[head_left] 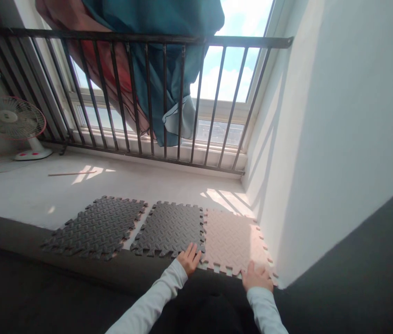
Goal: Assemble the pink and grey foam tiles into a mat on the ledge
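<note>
Three foam puzzle mats with toothed edges lie in a row on the white window ledge. The pinkish mat [229, 239] is at the right by the wall, and its left teeth meet those of the middle dark grey mat [170, 227]. A narrow gap separates that one from the left dark grey mat [101, 225], which overhangs the ledge's front. My left hand [189, 260] rests with fingers stretched on the front right corner of the middle mat. On the pinkish mat's front edge, near its right corner, my right hand [257, 277] lies with the thumb apart.
Behind the ledge [26, 195] runs a dark metal railing [168, 160], with a teal curtain [155, 93] hanging at the window. A fan [12, 120] and a thin stick [71, 174] are at the left. The white wall [339, 139] bounds the right side.
</note>
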The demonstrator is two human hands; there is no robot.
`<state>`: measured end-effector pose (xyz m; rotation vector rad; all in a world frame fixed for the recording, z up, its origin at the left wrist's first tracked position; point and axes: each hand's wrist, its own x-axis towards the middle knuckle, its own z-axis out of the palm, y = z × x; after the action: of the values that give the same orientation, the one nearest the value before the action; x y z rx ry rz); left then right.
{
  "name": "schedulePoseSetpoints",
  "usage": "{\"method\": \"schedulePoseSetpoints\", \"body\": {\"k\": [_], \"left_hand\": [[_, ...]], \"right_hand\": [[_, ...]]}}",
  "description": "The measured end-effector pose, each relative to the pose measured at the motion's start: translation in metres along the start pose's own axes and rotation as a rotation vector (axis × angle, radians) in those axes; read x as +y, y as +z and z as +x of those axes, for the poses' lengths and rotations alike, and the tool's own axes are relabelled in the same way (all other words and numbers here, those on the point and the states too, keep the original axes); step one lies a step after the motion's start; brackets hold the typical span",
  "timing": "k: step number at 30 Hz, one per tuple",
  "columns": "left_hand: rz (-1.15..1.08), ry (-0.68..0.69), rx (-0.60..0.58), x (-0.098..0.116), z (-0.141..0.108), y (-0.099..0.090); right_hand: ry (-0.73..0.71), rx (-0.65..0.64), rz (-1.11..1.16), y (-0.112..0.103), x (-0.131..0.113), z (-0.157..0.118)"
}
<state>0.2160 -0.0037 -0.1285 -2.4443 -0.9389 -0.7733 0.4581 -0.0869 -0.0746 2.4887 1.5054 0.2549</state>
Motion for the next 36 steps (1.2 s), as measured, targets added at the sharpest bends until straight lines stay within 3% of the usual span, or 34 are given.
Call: {"method": "schedulePoseSetpoints", "body": {"k": [6,10,13,20,29,36], "left_hand": [[-0.129,-0.136,0.065,-0.013,0.019,-0.017],[-0.136,-0.069,0.148,-0.012,0.018,-0.021],[-0.098,-0.004,0.165,-0.004,0.007,-0.014],[-0.001,-0.066,0.019,0.007,0.0,0.0],[0.067,-0.18,-0.224,0.01,0.017,-0.026],[0.065,-0.258,-0.298,0.02,0.018,-0.034]], "right_hand": [[0.018,0.047,-0.019,0.0,-0.001,-0.001],[0.011,-0.01,-0.004,-0.002,-0.001,-0.001],[0.007,-0.021,-0.004,-0.003,0.0,-0.001],[0.013,0.026,-0.004,0.001,-0.001,-0.001],[0.018,0.122,0.013,0.007,-0.001,-0.003],[0.047,0.114,-0.02,0.008,-0.003,-0.002]]}}
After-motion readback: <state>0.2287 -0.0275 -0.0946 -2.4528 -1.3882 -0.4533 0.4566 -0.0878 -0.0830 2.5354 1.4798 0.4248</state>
